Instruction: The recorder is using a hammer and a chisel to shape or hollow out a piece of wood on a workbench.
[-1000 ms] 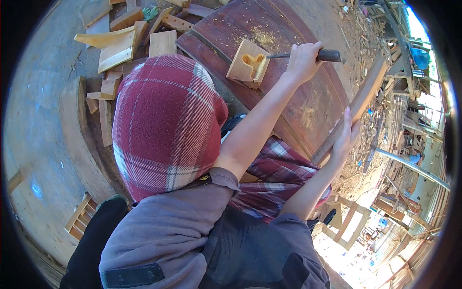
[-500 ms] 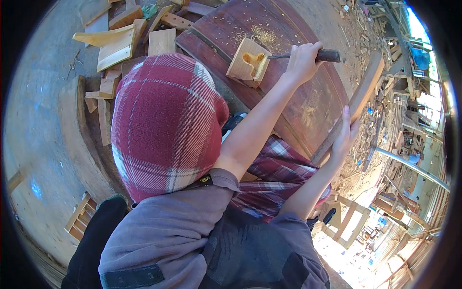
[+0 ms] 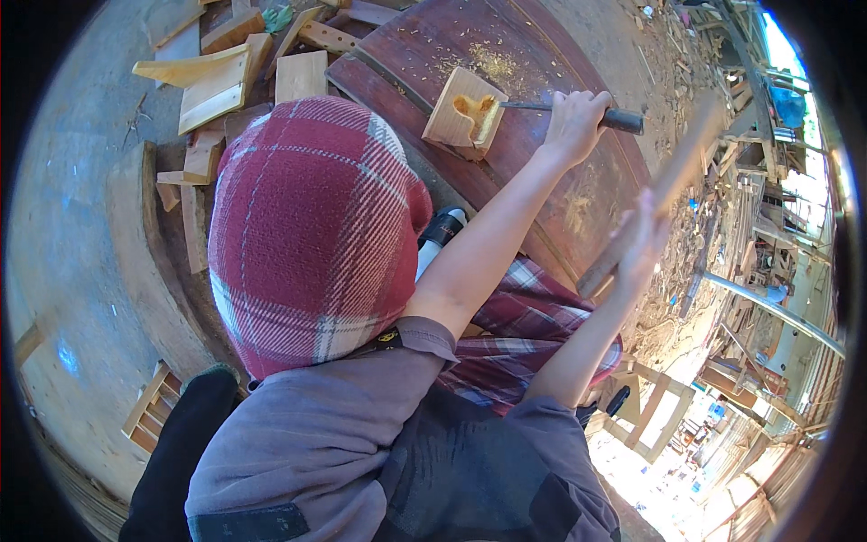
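Note:
My left hand (image 3: 576, 126) is closed round a chisel (image 3: 625, 121) with a dark handle. The chisel's metal blade points left, its tip at the carved hollow of a small pale wood block (image 3: 452, 116). Yellow, freshly cut wood shows inside that hollow. The block rests on a reddish-brown wooden panel (image 3: 578, 185). On the right, my right hand (image 3: 643, 246) grips a long wooden bar (image 3: 682, 167) held slantwise. Motion blurs the bar and the hand. A gap separates the bar from the chisel handle.
Shavings (image 3: 495, 61) lie scattered on the panel. Cut wood pieces (image 3: 302, 77) are piled at the far left, near a curved timber (image 3: 158, 262). My plaid-covered knee (image 3: 316, 235) fills the middle left. Wood scraps and a metal pole (image 3: 772, 312) lie at the right.
The wooden bar and my right hand have become blurred, the bar shifting slightly. My left hand and the chisel handle sit a little lower and further right. The block stays on the panel.

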{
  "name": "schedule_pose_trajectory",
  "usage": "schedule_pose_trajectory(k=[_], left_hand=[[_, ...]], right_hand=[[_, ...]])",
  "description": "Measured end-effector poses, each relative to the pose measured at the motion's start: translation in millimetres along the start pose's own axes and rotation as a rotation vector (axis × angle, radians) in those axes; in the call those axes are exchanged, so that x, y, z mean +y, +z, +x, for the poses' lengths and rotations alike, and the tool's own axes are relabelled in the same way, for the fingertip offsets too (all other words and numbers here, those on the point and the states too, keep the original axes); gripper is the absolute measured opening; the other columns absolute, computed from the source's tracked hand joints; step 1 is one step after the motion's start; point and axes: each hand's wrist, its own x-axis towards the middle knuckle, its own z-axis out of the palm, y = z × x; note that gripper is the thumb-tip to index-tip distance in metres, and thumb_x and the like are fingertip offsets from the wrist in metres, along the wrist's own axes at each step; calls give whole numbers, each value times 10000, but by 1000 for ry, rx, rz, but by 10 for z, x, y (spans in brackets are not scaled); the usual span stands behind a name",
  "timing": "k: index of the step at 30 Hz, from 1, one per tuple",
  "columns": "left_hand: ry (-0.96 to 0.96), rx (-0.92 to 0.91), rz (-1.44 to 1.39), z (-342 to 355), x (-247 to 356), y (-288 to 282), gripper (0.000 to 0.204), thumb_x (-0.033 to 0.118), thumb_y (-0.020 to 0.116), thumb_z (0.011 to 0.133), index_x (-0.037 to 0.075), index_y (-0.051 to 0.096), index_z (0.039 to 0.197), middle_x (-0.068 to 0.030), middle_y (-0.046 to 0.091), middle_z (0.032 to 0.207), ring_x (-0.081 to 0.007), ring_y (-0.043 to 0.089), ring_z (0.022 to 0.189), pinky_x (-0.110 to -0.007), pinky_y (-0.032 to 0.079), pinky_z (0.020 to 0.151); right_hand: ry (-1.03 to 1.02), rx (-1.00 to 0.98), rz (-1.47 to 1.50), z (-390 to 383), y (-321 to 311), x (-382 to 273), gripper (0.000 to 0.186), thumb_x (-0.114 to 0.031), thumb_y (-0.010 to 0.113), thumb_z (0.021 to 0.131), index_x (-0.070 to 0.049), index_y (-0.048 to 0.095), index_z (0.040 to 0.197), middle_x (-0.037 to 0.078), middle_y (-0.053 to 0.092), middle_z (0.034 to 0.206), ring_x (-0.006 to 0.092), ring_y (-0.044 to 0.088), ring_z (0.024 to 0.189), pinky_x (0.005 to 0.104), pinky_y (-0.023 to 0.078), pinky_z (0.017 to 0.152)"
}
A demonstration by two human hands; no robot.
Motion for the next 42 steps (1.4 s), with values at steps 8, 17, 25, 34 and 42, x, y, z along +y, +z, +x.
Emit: schedule_pose_trajectory(k=[8,17,25,34,42], left_hand=[[-31,9,-3,52,-19,28,218,195,726,798,149,559,928,-46,608,806,-286,612,857,-440,370,740],[-66,36,-3,69,-17,52,279,312,740,799,131,566,919,-60,620,802,-300,619,852,-452,379,741],[-39,9,58,68,-136,37,335,375,749,779,130,579,932,-58,626,800,-306,621,825,-465,379,725],[-32,117,59,144,-22,-132,258,242,728,813,119,568,975,-71,624,820,-301,616,864,-453,387,749],[-13,45,-23,204,64,-274,213,151,684,815,104,561,982,-85,627,821,-316,619,847,-457,411,729]], right_hand=[[-10,-43,-138,124,-41,150,604,-450,666,888,88,581,1148,172,649,993,229,605,923,349,455,865],[-118,8,-199,158,60,274,583,-474,663,884,68,588,1084,159,622,869,214,600,835,350,477,773],[-270,-71,-407,250,149,553,610,-446,663,883,69,540,1186,103,580,772,142,581,685,316,474,528],[-74,66,101,134,-179,116,394,-391,674,899,-21,564,977,40,515,648,113,497,493,257,396,434],[-36,33,-3,71,-106,116,441,-463,653,889,-48,541,989,29,502,682,102,479,503,243,388,453]])
